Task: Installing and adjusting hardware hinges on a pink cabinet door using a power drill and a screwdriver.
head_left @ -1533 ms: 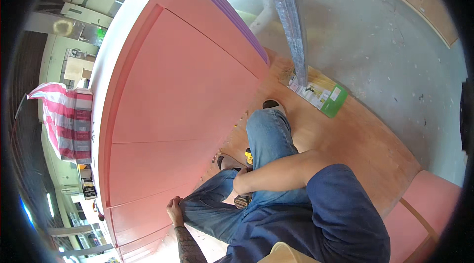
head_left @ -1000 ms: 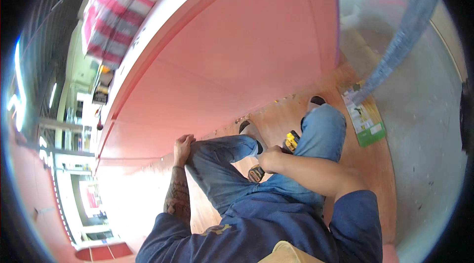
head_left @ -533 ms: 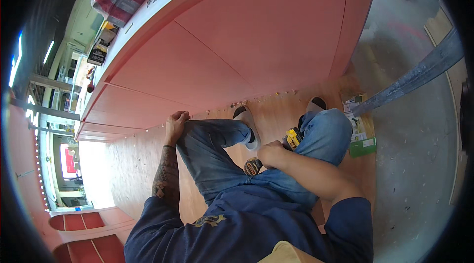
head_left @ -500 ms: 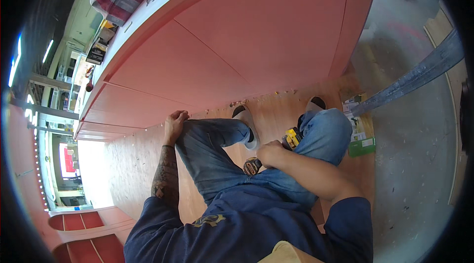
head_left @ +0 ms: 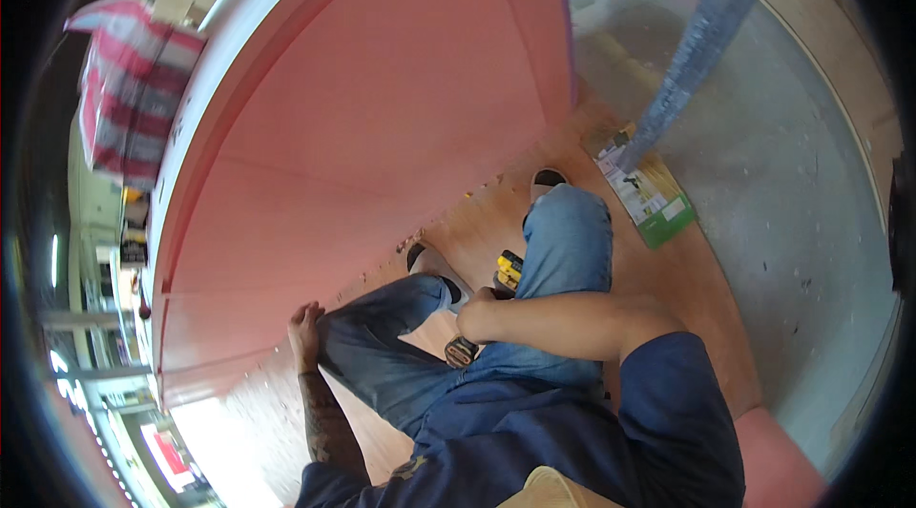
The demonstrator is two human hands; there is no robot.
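My right hand is closed round the grip of a cordless drill, held low between my thighs. The drill's round black front points toward me, and its yellow-and-black battery shows beyond the hand, beside my right knee. My left hand is beside my left knee, close to the pink panel. Its fingers are bent together; whether anything small is between them is hidden by blur.
A white counter edge tops the panel, with a red-and-white checked bag on it. A grey post stands at the right by a flat green-and-white cardboard piece. Small debris lies along the panel's foot on the wooden floor.
My view has turned toward the right, tilting the panel and post in the picture. The right hand still grips the drill, and the left hand stays by the knee.
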